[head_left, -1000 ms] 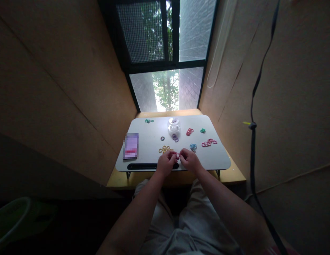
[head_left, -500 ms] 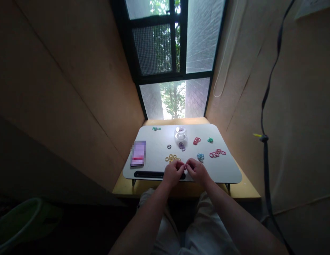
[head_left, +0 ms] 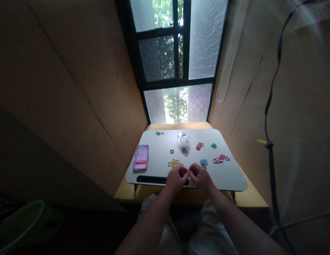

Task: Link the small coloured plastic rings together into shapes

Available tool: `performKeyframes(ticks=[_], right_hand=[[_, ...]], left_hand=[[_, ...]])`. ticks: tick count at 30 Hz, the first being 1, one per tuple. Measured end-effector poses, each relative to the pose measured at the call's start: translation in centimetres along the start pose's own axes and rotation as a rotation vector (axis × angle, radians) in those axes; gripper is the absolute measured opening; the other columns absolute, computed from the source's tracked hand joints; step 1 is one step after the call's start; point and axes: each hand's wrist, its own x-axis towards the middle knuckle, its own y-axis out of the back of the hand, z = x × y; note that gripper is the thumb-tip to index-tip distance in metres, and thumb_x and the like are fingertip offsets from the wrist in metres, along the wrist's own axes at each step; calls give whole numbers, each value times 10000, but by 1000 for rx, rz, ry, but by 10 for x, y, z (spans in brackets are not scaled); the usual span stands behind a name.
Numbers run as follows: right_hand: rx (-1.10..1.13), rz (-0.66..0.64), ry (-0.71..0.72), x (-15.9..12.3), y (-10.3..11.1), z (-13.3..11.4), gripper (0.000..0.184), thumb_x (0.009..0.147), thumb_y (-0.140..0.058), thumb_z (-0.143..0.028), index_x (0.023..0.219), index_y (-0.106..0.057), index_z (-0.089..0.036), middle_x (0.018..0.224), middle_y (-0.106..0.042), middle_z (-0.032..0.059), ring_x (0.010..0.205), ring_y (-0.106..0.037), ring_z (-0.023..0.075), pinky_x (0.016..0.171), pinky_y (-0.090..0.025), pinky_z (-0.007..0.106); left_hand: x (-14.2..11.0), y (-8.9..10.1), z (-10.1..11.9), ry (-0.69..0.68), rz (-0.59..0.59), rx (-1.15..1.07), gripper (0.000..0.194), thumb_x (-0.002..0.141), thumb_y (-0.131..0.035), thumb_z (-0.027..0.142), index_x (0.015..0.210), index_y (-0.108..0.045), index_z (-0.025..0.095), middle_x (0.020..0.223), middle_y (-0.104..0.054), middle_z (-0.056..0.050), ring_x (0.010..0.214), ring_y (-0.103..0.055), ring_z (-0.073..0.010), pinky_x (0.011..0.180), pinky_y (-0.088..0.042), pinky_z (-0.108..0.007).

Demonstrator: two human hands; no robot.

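Note:
My left hand (head_left: 177, 178) and my right hand (head_left: 200, 175) meet over the front of a white lap table (head_left: 156, 156). Both are closed in a pinch, fingertips together. Whatever lies between them is too small and covered to make out. Just beyond my left hand lies a cluster of yellow rings (head_left: 175, 163). A bunch of blue rings (head_left: 203, 162) sits beyond my right hand. Further right are several pinkish-red rings (head_left: 220, 159). Purple rings (head_left: 184, 151) lie in front of a clear round jar (head_left: 183, 140), with a single dark ring (head_left: 172, 151) to their left.
Red rings (head_left: 199, 146) and green rings (head_left: 213, 145) lie at the right back, more green rings (head_left: 157, 133) at the left back. A phone-like object (head_left: 141, 158), blurred, lies at left. A black slot (head_left: 151, 179) runs along the front edge. A dark strap (head_left: 271, 177) hangs at right.
The whole view has shifted, so the table appears slightly lower and further right. My hands stay pinched together, with a small shift of the fingers.

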Motion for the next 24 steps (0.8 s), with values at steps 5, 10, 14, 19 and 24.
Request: performKeyframes(ticks=[5,10,14,19,24], right_hand=[[5,6,-5,0,-1,2,90,791,-532,-226,703,-537,-210,606,-552,-21,542,-486,131,526,-376,245],[-5,7,-5,0,-2,4,82,796,-532,-238,718,-538,-213,608,-549,-22,553,-500,135,535,-382,248],[2,4,0,-1,-2,4,82,799,-532,-251,726,-537,-214,597,-534,-26,539,-487,133,520,-369,246],[-17,-11,4,-1,-2,6,68,784,-543,-237,720,-535,-216,617,-554,-22,549,-498,134,531,-375,246],[-15,-19,12,-1,-2,6,82,806,-527,-231,728,-540,-213,639,-569,-14,580,-514,141,556,-381,249]], left_hand=[[-1,1,1,5,-14,-4,181,782,-612,352,861,-651,194,687,-657,6,601,-589,-122,573,-421,-234],[-2,1,2,-25,0,-1,163,798,-593,345,852,-643,200,700,-652,8,628,-587,-125,597,-422,-240],[-2,1,1,-18,8,20,169,813,-576,349,856,-648,202,704,-653,4,638,-584,-133,613,-422,-251],[-1,0,1,-16,23,35,142,807,-575,318,845,-650,204,730,-667,1,654,-592,-135,638,-429,-256],[-1,0,2,0,19,37,144,794,-590,320,843,-650,198,726,-666,0,646,-592,-133,629,-423,-252]])
